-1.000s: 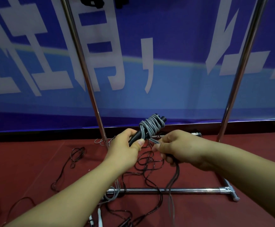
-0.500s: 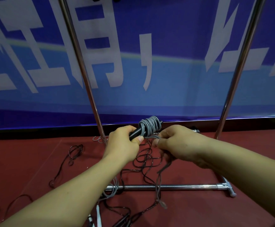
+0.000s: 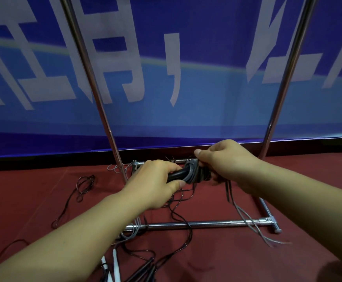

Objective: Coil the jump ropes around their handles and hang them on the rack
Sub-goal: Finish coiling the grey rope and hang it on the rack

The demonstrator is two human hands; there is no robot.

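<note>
We're gripping the black handles (image 3: 176, 175) in our left hand (image 3: 154, 183), right hand (image 3: 225, 161) fingers pinching the grey rope (image 3: 192, 173) coiled round them, low between the rack (image 3: 186, 224) uprights above the floor.

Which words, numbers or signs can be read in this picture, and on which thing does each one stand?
"," : a white comma on the blue banner.
The other large white characters on the banner are cut off and blurred, so they cannot be read.
Nothing readable shows on the rope handles or the rack.
</note>
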